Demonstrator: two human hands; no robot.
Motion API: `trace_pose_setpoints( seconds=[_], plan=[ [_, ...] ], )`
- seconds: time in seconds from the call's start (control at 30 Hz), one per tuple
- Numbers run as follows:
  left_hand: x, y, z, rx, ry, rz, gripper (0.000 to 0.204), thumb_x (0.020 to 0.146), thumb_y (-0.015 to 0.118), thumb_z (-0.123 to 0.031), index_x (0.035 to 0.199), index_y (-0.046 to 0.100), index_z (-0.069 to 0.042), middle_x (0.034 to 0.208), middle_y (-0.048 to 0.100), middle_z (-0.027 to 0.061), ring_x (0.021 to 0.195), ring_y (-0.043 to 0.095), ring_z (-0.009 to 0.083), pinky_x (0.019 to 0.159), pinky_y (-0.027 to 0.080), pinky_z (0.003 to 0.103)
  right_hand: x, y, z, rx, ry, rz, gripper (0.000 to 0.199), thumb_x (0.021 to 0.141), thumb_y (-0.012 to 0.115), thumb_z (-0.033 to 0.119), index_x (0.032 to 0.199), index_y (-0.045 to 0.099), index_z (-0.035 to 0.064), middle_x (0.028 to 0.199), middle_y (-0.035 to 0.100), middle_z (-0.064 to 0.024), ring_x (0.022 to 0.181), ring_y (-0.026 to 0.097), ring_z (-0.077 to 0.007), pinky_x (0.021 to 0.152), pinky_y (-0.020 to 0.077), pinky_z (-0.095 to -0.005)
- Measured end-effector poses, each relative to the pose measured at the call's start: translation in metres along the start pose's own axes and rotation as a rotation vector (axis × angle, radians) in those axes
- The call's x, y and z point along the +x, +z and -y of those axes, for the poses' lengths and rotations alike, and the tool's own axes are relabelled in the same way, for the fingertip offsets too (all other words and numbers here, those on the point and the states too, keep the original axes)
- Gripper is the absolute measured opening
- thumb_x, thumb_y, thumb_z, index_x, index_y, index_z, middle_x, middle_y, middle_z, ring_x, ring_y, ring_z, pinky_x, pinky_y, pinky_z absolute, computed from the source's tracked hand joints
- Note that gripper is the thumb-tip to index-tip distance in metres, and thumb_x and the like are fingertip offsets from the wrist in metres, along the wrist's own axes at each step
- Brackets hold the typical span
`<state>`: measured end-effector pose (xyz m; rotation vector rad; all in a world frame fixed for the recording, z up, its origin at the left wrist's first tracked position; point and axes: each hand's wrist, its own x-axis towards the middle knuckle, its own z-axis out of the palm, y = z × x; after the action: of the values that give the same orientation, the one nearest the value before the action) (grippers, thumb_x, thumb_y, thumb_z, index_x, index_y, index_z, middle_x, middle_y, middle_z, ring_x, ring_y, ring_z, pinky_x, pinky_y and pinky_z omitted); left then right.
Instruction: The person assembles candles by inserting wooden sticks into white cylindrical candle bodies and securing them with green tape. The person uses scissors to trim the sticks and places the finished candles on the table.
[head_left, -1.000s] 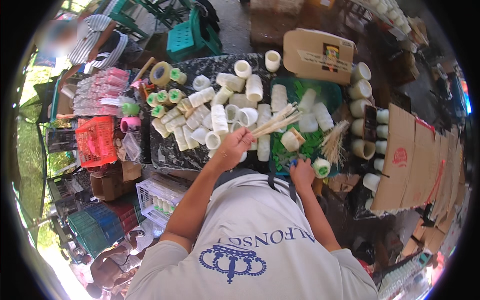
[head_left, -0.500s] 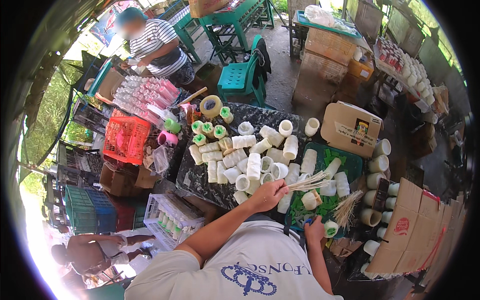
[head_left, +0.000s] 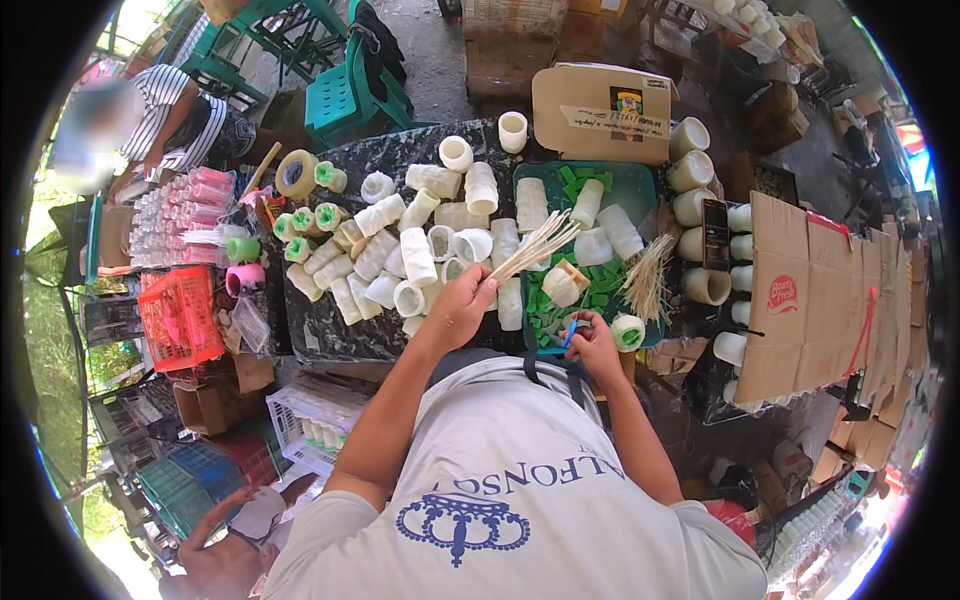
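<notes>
In the head view, a bundle of thin pale sticks [head_left: 532, 247] is gripped in the closed left hand [head_left: 462, 305], the sticks fanning up and to the right of the fist over the white tubular cups [head_left: 418, 256] lying on the dark tabletop [head_left: 330, 335]. The right hand [head_left: 593, 338] is closed around a small blue-handled tool [head_left: 567, 333], held just below the green tray [head_left: 632, 185]; which tool it is cannot be told. A white roll with a green core [head_left: 628, 331] lies just right of that hand, and loose sticks [head_left: 650, 280] lie above it in the tray.

The step is judged best done with the bundle kept pinched low, so that single sticks can be drawn off without the fan spilling, and with the tool tip kept turned away from the left fingers.

The left forearm is stretched forward and slightly inward, wrist straight; the right arm is bent at the elbow, the hand drawn close to the body.
</notes>
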<state>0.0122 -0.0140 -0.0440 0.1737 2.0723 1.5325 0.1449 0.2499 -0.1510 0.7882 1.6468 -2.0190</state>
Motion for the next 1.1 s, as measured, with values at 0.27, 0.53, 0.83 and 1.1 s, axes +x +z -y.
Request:
trace_pose_setpoints(
  seconds=[0.27, 0.53, 0.83, 1.1],
  plan=[
    [0.001, 0.005, -0.007, 0.018, -0.066, -0.009, 0.02, 0.104, 0.055, -0.021, 0.094, 0.058, -0.004, 0.072, 0.044, -0.0072, 0.065, 0.035, 0.0032, 0.056, 0.03, 0.024, -0.03, 0.044, 0.042, 0.124, -0.148, 0.348, 0.042, 0.095, 0.069, 0.015, 0.131, 0.051, 0.0056, 0.099, 0.066, -0.0049, 0.075, 0.061, -0.0077, 0.058, 0.0511, -0.0244],
    [0.008, 0.009, 0.0, -0.032, -0.037, 0.036, 0.015, 0.103, 0.058, -0.018, 0.096, 0.059, -0.005, 0.074, 0.045, -0.0078, 0.064, 0.034, 0.002, 0.054, 0.028, 0.022, -0.035, 0.058, 0.08, -0.074, -0.113, 0.422, 0.045, 0.096, 0.071, 0.024, 0.133, 0.058, 0.0037, 0.094, 0.065, -0.0007, 0.079, 0.058, -0.0058, 0.057, 0.0504, -0.0246],
    [0.003, 0.018, 0.003, -0.09, -0.085, 0.088, 0.019, 0.101, 0.06, -0.02, 0.101, 0.061, -0.001, 0.077, 0.054, -0.003, 0.069, 0.043, 0.006, 0.06, 0.039, 0.026, -0.034, 0.058, 0.092, -0.107, -0.129, 0.421, 0.037, 0.097, 0.07, 0.021, 0.128, 0.062, 0.0025, 0.089, 0.064, 0.0016, 0.073, 0.055, -0.0044, 0.055, 0.0476, -0.0232],
    [0.005, 0.019, 0.006, -0.176, -0.095, 0.169, 0.017, 0.105, 0.056, -0.02, 0.099, 0.06, -0.004, 0.076, 0.054, -0.0036, 0.065, 0.045, 0.0037, 0.056, 0.036, 0.021, -0.035, 0.056, 0.091, -0.115, -0.129, 0.402, 0.036, 0.098, 0.069, 0.02, 0.129, 0.062, 0.0028, 0.083, 0.062, 0.0035, 0.07, 0.053, -0.0032, 0.056, 0.0451, -0.0222]
  ],
)
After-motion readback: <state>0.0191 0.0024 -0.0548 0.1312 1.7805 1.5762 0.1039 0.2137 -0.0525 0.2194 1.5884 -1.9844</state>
